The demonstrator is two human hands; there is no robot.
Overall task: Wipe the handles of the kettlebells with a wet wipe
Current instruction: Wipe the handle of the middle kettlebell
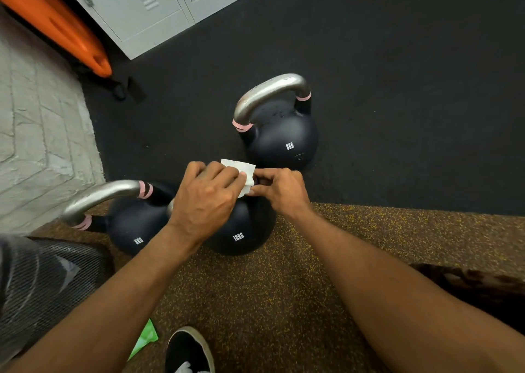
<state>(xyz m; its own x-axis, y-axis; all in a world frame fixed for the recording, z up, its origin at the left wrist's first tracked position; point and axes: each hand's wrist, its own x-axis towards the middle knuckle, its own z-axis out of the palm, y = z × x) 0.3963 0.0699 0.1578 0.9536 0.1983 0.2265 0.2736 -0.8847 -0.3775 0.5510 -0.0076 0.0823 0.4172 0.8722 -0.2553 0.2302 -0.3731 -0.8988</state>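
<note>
Left grip [204, 199] and right grip [281, 190] both pinch the white wipe [238, 170] just over the 12 kg kettlebell [241, 230]; its handle is hidden. Left 8 kg kettlebell [133, 224] and far 8 kg kettlebell [284, 136] stand untouched. Likely early; which handles are done, cannot tell.

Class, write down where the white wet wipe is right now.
In the head view, centre frame, the wet wipe is pinched between the left hand and the right hand, directly over the 12KG kettlebell.
</note>
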